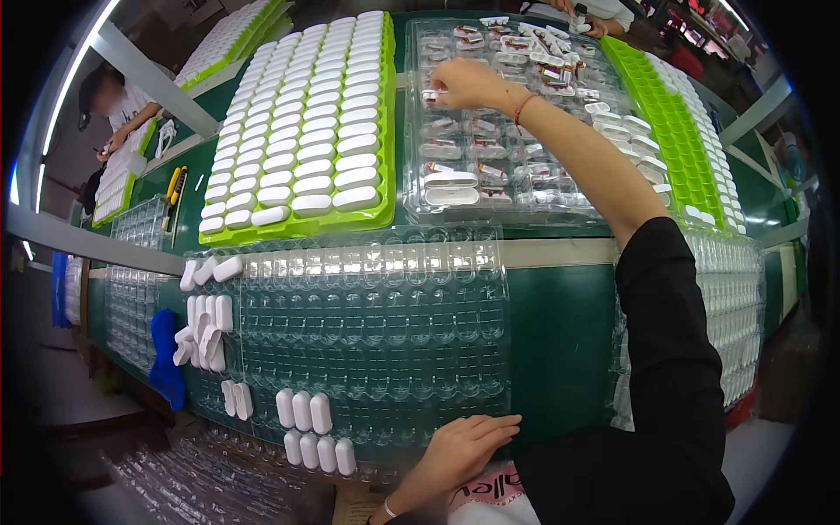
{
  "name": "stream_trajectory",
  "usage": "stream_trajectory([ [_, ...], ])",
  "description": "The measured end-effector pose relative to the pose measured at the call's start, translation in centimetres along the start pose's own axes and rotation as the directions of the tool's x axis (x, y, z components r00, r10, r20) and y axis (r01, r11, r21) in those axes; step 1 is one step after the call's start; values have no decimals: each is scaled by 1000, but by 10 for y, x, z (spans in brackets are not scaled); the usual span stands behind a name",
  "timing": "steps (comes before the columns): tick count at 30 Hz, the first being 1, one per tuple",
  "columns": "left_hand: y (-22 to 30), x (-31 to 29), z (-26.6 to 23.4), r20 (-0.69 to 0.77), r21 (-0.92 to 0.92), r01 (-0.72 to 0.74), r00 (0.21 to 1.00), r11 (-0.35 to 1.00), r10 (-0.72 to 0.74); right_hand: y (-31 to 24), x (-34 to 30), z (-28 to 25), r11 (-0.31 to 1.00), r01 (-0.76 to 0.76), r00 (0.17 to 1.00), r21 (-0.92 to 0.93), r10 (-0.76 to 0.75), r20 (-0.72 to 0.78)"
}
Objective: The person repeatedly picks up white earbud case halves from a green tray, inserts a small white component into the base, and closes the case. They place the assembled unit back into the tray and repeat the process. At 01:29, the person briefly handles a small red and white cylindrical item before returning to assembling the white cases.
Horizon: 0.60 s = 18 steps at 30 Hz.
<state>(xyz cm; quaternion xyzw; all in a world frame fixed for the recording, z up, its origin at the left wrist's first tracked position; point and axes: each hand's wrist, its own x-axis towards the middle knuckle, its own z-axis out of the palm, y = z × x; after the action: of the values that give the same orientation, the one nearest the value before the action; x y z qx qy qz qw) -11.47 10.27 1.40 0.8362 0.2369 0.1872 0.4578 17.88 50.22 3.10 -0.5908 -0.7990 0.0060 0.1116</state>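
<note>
My right hand point(465, 85) reaches across to the far side of a transparent plastic tray point(416, 188). Its fingertips are pinched together at a small white part point(430, 95) in the left column of that tray; a firm hold on it cannot be made out. Small white parts with red and metallic pieces fill many pockets of this tray. An opened white oval case point(451, 189) lies in the tray's near left corner. At the near table edge my left hand point(462, 448) rests with its fingers stretched out, holding nothing.
A green tray point(385, 214) of white oval cases stands left of the transparent tray. Nearer lies a transparent blister tray point(376, 324), with white shells point(302, 411) around its left side. Another green tray point(665, 131) is at right. Co-workers sit beyond, one hand point(598, 26) at far right.
</note>
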Motion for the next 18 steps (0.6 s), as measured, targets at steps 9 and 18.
stream_trajectory([
  [9, 9, 10, -7, -88, 63, -23, 996, 998, 28, 7, -16, -17, 881, -103, 980, 461, 168, -103],
  [18, 28, 1, -4, -543, -28, 59, 837, 998, -65, -116, -189, -79, -348, -355, 935, 868, -136, 328],
])
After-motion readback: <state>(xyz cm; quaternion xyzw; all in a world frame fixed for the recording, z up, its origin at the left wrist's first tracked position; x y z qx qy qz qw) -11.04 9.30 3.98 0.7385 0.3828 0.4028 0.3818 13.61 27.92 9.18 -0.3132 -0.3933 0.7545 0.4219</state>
